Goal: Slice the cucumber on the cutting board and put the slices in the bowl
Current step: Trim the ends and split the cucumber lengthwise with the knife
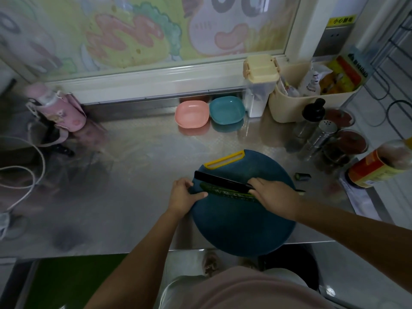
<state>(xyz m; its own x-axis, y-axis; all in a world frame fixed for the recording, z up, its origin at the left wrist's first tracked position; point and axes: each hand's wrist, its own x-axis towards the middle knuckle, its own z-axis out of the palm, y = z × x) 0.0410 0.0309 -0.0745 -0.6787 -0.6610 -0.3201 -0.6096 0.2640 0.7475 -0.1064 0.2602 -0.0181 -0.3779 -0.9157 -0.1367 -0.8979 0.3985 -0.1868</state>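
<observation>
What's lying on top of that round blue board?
A cucumber with a black knife laid along it. The right hand covers the knife's handle and the cucumber's near end.

Bare arms point(142, 241), pinkish top point(245, 291)
On my feed, both arms show uncovered down to left hand point(185, 195) and right hand point(274, 197); the top fills bottom centre.

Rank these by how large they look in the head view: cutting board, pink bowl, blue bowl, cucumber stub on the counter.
1. cutting board
2. pink bowl and blue bowl: they look alike, so unranked
3. cucumber stub, smallest
</observation>
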